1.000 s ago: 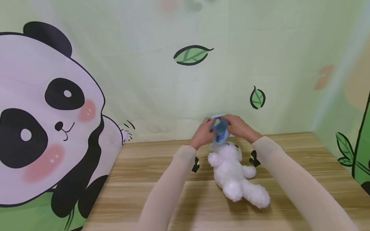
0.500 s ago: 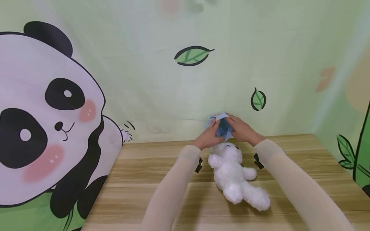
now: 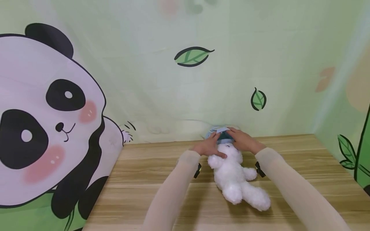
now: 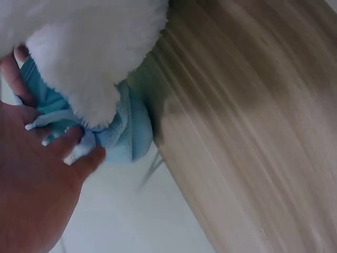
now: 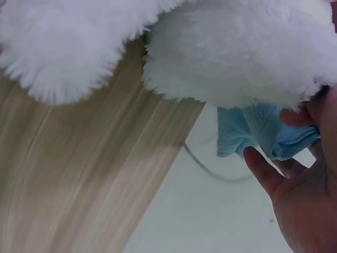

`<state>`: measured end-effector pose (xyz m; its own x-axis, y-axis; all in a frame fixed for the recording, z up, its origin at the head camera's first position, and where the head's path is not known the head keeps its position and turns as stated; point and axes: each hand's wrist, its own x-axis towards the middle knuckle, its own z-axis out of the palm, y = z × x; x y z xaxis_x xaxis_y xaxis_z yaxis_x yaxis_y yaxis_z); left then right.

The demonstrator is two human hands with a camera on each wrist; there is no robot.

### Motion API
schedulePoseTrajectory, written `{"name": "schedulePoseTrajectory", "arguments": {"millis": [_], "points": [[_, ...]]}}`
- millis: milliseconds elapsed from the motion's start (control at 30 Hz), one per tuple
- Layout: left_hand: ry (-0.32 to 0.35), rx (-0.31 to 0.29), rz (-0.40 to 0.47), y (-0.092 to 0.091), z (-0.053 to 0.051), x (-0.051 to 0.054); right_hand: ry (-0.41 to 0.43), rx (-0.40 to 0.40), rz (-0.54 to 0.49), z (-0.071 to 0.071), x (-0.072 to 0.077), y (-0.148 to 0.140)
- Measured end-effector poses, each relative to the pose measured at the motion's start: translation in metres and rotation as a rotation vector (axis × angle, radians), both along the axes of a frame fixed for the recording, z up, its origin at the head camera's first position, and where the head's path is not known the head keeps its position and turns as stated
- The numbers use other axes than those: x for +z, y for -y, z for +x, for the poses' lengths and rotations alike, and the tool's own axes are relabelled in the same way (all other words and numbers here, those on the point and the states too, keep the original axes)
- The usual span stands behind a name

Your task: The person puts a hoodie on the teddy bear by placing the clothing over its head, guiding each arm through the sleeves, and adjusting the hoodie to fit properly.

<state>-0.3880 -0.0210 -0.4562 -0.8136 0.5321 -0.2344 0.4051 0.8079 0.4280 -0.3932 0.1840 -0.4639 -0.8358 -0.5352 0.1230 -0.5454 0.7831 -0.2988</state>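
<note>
Far left: a panda print (image 3: 55,99) on the green backdrop (image 3: 144,73), at 9 to 10 o'clock from the work. Next, the wood-grain table (image 3: 136,179), its rear edge meeting the backdrop. Above, at 11 o'clock from the work: a large printed leaf (image 3: 192,56).

Left hand (image 3: 208,147): at 8 o'clock on the blue garment (image 3: 224,135). Fingers grip the fabric at the opening; thumb extends apart from them across the face of the plush toy (image 3: 229,173).

Blue garment: hollow, located at the rear edge of the table, at 12 o'clock from the toy's body. The opening faces the toy; a dark blue-green interior is visible. The lower rim lies against the top of the toy's head. How much of the head is inside cannot be told. Light ties show in the left wrist view.

Plush toy: white, on its back on the table. Head at 12 o'clock; arms at 10 and 3; legs at 6 and between 4 and 5.

Right hand (image 3: 244,140): at 3 o'clock on the garment, thumb and fingers pinching its folded fabric.

Right of it, at 1 to 2 o'clock from the garment: a small printed leaf (image 3: 258,99).
</note>
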Motion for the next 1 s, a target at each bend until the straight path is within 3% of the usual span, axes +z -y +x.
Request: {"name": "schedulePoseTrajectory", "arguments": {"millis": [167, 300, 400, 533, 700, 867, 1000], "points": [[-0.083, -0.018, -0.038, 0.000, 0.003, -0.002, -0.004, 0.025, -0.043, 0.002, 0.001, -0.006], [-0.156, -0.039, -0.062, 0.001, 0.005, -0.004, 0.095, 0.022, -0.040, 0.007, 0.007, -0.011], [-0.162, -0.036, -0.032, 0.004, 0.007, -0.007, 0.176, 0.020, -0.026, 0.012, 0.008, -0.014], [-0.155, -0.039, -0.001, 0.009, 0.009, -0.011, 0.211, 0.057, -0.047, 0.019, 0.004, -0.016], [-0.164, -0.053, 0.001, 0.015, 0.010, -0.014, 0.179, 0.107, -0.094, 0.025, -0.002, -0.015], [-0.231, -0.079, -0.005, 0.019, 0.011, -0.017, 0.099, 0.132, -0.095, 0.028, -0.003, -0.011], [-0.268, -0.071, 0.068, 0.024, 0.013, -0.020, 0.046, 0.127, -0.108, 0.031, -0.003, -0.007]]}}
